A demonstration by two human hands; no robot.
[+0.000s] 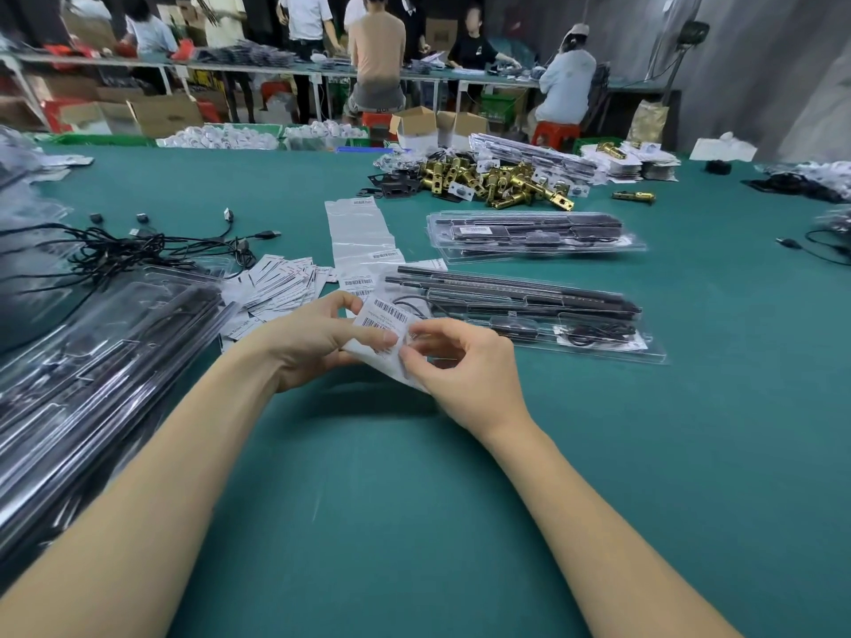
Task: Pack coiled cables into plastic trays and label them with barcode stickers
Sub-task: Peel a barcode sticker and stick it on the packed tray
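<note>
My left hand (317,340) grips a white barcode sticker sheet (384,315) just above the green table. My right hand (453,361) pinches the sheet's right edge with thumb and fingertips. Just behind the hands lies a clear plastic tray (529,310) holding dark bars and a coiled cable. A stack of filled trays (529,234) sits farther back. Loose black cables (138,250) lie tangled at the left. A used sticker backing strip (359,232) stretches away behind the sheet.
A pile of packed trays (92,361) fills the near left. White printed cards (281,287) are scattered beside it. Brass lock parts (502,181) are heaped at the back. Several people work at far benches. The green table (414,499) spreads below my arms.
</note>
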